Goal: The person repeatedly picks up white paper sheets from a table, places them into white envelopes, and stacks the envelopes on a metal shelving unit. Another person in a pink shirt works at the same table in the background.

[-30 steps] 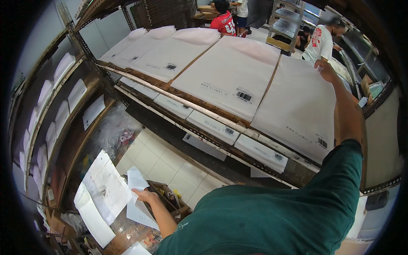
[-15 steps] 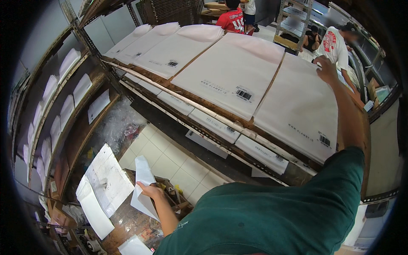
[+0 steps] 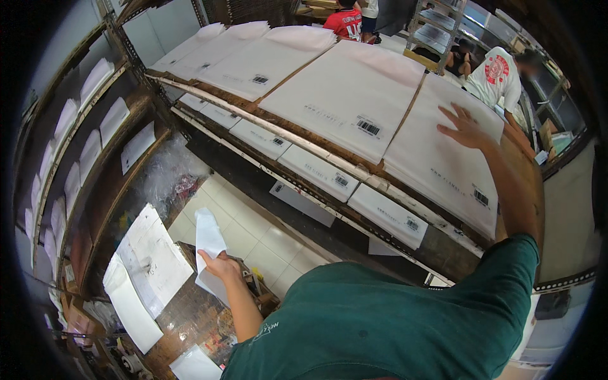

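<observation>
My left hand (image 3: 219,265) is closed around a thin, white, folded sheet (image 3: 211,234) that looks like paper or a flat bag. It hangs over the worn work table at the lower left. At the right, my right hand (image 3: 465,130) lies with spread fingers on the rightmost stack of flat white bags (image 3: 434,168), which carry a printed line and a barcode near the front corner. Beside that stack, another stack of the same white bags (image 3: 345,95) lies to the left, with several more beyond it along the upper shelf.
A metal-edged shelf (image 3: 304,134) runs diagonally across, with more white stacks (image 3: 387,215) on its lower level. Curved-looking racks of white packets (image 3: 88,152) stand left. The work table (image 3: 183,316) holds a smudged white board (image 3: 155,259). Co-workers, one in a white shirt (image 3: 497,77), are behind the shelf.
My right hand has moved from the far right corner of the rightmost stack toward its middle, and its fingers have spread. My left hand still holds the folded sheet.
</observation>
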### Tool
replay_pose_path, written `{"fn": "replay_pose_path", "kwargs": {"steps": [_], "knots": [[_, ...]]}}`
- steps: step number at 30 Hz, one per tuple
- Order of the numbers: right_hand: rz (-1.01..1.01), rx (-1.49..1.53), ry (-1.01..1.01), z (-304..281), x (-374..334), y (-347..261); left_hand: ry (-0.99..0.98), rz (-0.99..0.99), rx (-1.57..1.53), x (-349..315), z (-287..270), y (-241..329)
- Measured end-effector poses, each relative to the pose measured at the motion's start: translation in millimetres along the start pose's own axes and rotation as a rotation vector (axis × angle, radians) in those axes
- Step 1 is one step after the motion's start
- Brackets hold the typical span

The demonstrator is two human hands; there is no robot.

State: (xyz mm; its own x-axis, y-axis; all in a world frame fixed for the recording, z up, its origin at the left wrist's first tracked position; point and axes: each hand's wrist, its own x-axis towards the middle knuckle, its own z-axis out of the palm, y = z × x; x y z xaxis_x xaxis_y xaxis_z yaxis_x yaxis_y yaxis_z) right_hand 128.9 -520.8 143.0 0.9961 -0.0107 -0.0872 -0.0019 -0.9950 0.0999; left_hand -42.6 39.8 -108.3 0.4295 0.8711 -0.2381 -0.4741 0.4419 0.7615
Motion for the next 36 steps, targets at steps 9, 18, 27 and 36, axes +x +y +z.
{"fn": "replay_pose_path", "kwargs": {"steps": [9, 18, 27, 36], "knots": [[-0.946, 0.202, 0.147, -137.0, 7.6, -297.9, -0.229, -0.051, -0.230, 11.8, 61.1, 33.0], [-1.095, 0.824, -0.378, 63.9, -41.6, -462.9, -0.339, -0.216, -0.386, -38.1, 49.1, 48.5], [-0.817, 1.449, -0.237, 184.3, -21.4, -478.6, -0.028, -0.595, 0.137, -31.8, -79.4, -10.5], [-0.705, 1.387, -0.251, 224.9, 5.1, -443.4, 0.498, 0.131, -0.563, 24.8, -224.1, 63.5]]}}
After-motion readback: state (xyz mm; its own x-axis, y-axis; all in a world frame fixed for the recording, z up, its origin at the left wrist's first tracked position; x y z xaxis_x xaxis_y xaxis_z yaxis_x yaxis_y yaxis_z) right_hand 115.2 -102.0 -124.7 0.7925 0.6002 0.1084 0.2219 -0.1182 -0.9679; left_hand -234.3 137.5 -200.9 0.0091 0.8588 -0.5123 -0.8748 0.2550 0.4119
